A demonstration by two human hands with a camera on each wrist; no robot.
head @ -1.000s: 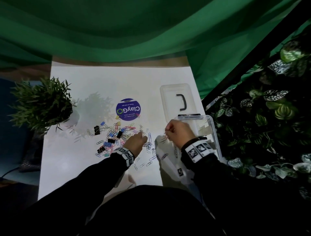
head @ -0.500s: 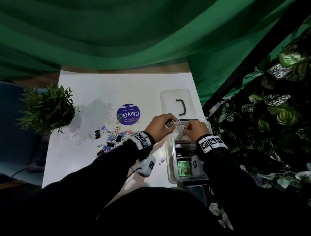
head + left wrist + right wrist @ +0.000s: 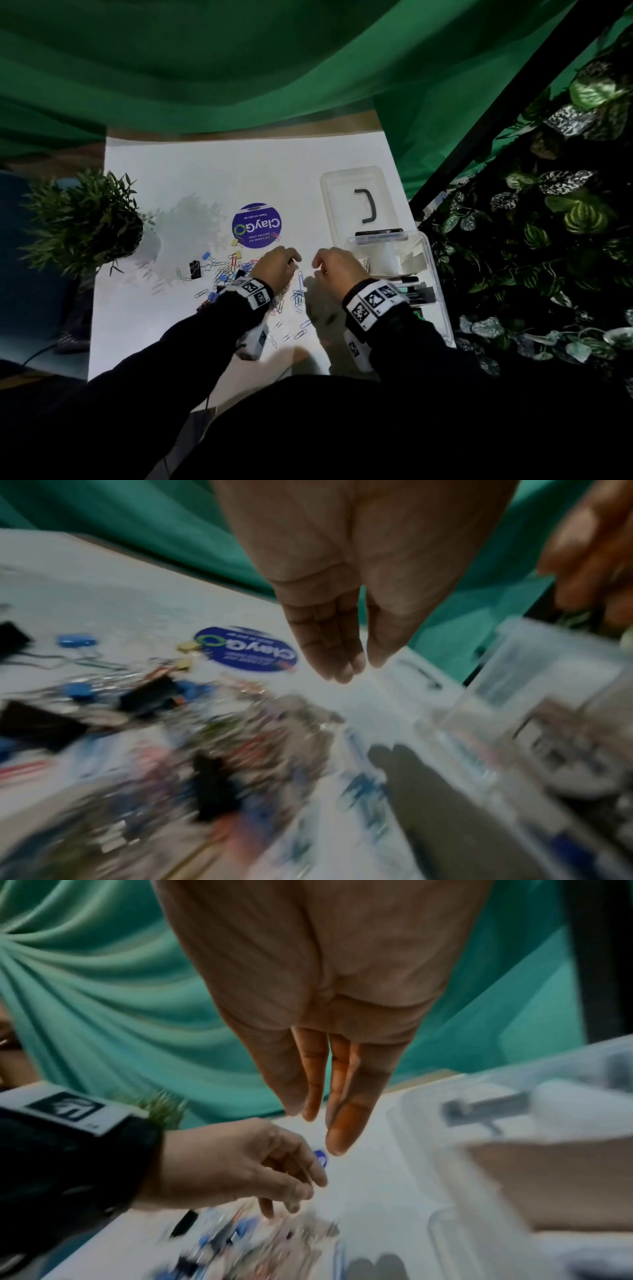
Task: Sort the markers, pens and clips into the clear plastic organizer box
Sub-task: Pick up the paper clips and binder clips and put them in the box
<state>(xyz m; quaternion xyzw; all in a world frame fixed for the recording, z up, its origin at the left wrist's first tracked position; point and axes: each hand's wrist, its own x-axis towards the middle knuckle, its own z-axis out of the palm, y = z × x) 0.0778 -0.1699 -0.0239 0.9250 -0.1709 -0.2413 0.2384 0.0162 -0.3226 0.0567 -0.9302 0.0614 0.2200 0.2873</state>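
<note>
A heap of coloured paper clips and binder clips (image 3: 233,270) lies mid-table, with loose paper clips (image 3: 298,294) trailing toward me. The clear organizer box (image 3: 435,274) stands at the right edge, with dark markers (image 3: 411,291) inside and some clips (image 3: 364,262) in a far compartment. My left hand (image 3: 294,258) hovers over the heap's right side; in the left wrist view the left hand (image 3: 352,666) has relaxed fingers and holds nothing. My right hand (image 3: 317,265) hangs just left of the box. Seen from the right wrist, the right hand (image 3: 322,1123) is straight-fingered and empty.
The box's clear lid (image 3: 356,202) with a black handle lies behind the box. A round purple sticker (image 3: 256,226) is on the table beyond the clips. A potted plant (image 3: 85,222) stands at the left edge. Green cloth hangs behind, leafy foliage (image 3: 548,240) to the right.
Half a second ago both hands were over the box's far compartment, holding clips. They have since moved back left above the clip heap and are empty.
</note>
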